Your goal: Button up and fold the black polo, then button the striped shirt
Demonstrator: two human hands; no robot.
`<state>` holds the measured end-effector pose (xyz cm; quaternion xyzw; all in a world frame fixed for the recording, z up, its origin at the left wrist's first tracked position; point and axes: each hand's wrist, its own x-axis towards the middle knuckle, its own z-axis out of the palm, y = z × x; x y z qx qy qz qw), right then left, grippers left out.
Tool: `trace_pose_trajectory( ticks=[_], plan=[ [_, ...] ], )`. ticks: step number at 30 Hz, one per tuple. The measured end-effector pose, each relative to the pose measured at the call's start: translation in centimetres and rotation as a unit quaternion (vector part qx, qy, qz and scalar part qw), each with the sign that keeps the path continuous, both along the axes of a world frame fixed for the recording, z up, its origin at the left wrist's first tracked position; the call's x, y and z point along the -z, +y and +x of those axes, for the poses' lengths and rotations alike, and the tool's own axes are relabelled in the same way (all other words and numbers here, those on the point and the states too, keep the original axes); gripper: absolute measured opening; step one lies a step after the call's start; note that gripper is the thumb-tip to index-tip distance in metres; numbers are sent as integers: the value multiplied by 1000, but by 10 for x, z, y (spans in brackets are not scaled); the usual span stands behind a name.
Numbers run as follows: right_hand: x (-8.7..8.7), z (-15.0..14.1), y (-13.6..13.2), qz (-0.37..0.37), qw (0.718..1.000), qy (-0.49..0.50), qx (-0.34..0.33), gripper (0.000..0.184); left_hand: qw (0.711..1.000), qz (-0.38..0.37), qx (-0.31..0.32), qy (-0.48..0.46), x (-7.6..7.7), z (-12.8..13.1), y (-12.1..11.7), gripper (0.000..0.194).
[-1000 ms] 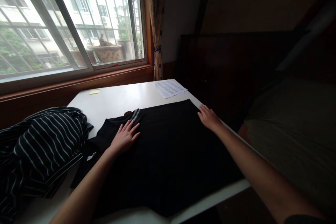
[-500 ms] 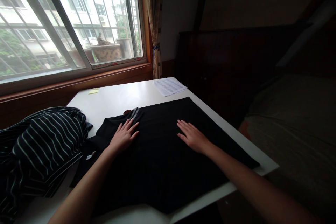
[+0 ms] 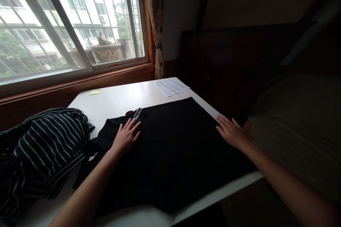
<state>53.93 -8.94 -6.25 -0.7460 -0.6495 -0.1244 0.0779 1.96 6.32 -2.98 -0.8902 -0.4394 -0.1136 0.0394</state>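
"What's new on your feed?"

"I'm seeing the right hand (image 3: pixel 231 131) out at the right-hand edge of the black cloth garment (image 3: pixel 173 156); half a second ago it was over the middle. Fingers stretched, slightly parted. Pressing or hovering, I can't tell."

"And the left?"

"The left hand (image 3: pixel 125 137) holds its place, fingers fanned out flat on the garment, by the grey stripes (image 3: pixel 137 113)."

"Give me a count!"

"Two hands, two garments: the black one spread across the glossy white table (image 3: pixel 114 95), and a bunched black garment with white stripes (image 3: pixel 52 145) at left. One small white label (image 3: pixel 92 156), one round brown disc (image 3: pixel 129 113) peeking out behind the cloth, one pale yellow paper note (image 3: pixel 95 92). Printed white papers (image 3: pixel 172 87) at the far corner; they overlap, so I can't number them."

"And the room?"

"Dim on the right, bright at the barred window (image 3: pixel 64 21), with one patterned, tied-back curtain (image 3: pixel 158 42) beside it."
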Motion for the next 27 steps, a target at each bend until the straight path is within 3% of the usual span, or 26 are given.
trace_pose_trajectory(
  ticks=[4, 8, 13, 16, 20, 27],
  plan=[
    [-20, -37, 9, 31, 999, 2, 11, 59, 994, 38, 104, 3, -15, 13, -23, 44],
    [-38, -114, 29, 12, 996, 44, -77, 58, 976, -31, 212, 28, -12, 36, -57, 52],
    [-32, -228, 45, -29, 968, 100, -230, 57, 975, -44, 219, 24, 0, 46, -81, 60],
    [-21, -259, 45, -48, 955, 110, -270, 57, 978, -41, 205, 18, 1, 38, -85, 59],
    [-16, -240, 38, -51, 958, 118, -257, 60, 981, -56, 184, 21, -3, 30, -87, 58],
    [-16, -140, 4, -63, 965, 128, -220, 56, 981, -71, 179, 27, -3, 29, -87, 58]
  ],
)
